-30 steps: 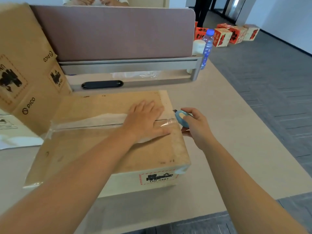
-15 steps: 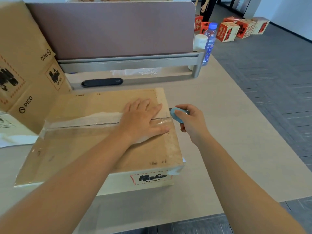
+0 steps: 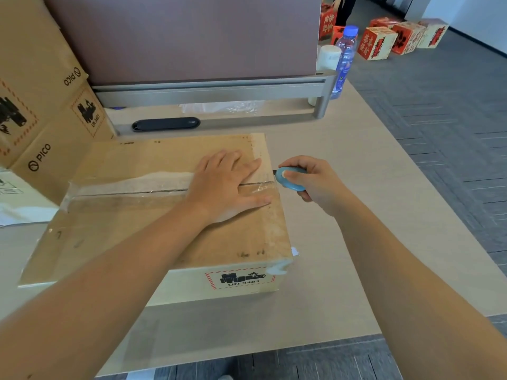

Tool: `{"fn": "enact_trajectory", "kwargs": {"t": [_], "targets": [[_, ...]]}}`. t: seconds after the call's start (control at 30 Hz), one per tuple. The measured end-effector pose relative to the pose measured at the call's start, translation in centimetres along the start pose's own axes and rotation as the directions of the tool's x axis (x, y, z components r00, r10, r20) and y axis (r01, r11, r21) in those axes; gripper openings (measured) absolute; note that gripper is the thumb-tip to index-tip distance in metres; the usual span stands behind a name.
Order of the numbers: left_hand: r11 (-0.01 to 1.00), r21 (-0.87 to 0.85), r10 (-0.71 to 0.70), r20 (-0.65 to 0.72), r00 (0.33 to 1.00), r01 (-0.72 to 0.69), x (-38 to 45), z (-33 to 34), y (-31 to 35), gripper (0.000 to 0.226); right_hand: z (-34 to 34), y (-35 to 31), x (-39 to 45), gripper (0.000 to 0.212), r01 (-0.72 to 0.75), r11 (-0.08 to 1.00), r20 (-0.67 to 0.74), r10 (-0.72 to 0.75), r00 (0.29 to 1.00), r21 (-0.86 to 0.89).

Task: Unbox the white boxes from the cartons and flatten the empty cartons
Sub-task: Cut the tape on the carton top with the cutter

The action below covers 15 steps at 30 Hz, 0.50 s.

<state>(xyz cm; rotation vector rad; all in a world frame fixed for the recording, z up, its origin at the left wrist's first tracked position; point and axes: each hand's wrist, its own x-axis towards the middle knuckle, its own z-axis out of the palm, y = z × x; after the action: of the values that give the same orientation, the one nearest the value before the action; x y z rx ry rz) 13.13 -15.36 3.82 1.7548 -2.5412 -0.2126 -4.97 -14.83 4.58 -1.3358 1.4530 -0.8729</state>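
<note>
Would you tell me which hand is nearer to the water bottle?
Right. The right hand is beside the carton's right edge, below the water bottle; the left hand lies farther left.

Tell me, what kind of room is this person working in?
Probably an office. The carton sits on a long desk with a mauve divider screen along its back, the sort that splits up workstations, and the floor is grey carpet tile. More PICO cartons stand stacked to the left.

Bright, even daylight fills the head view — glare sheens off the clear tape on the carton, shadows lie soft on the desk, and wide-angle distortion bows the slightly soft edges.
</note>
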Motion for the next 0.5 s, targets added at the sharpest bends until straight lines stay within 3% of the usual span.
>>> {"fn": "enact_trajectory", "kwargs": {"t": [0.2, 0.33, 0.5], "targets": [[1.0, 0.024, 0.01, -0.008, 1.0, -0.009, 0.1, 0.1, -0.1, 0.08, -0.1, 0.6, -0.5, 0.013, -0.008, 0.998, 0.032, 0.006, 0.999, 0.061], [1.0, 0.013, 0.01, -0.004, 1.0, -0.01, 0.2, 0.2, -0.2, 0.09, 0.1, 1.2, -1.3, 0.02, -0.017, 0.995, 0.054, 0.012, 0.998, 0.094], [1.0, 0.002, 0.019, -0.009, 1.0, -0.019, 0.2, 0.3, -0.2, 0.085, -0.1, 1.2, -1.8, 0.02, -0.065, 0.984, 0.096, 0.049, 0.994, 0.168]]}}
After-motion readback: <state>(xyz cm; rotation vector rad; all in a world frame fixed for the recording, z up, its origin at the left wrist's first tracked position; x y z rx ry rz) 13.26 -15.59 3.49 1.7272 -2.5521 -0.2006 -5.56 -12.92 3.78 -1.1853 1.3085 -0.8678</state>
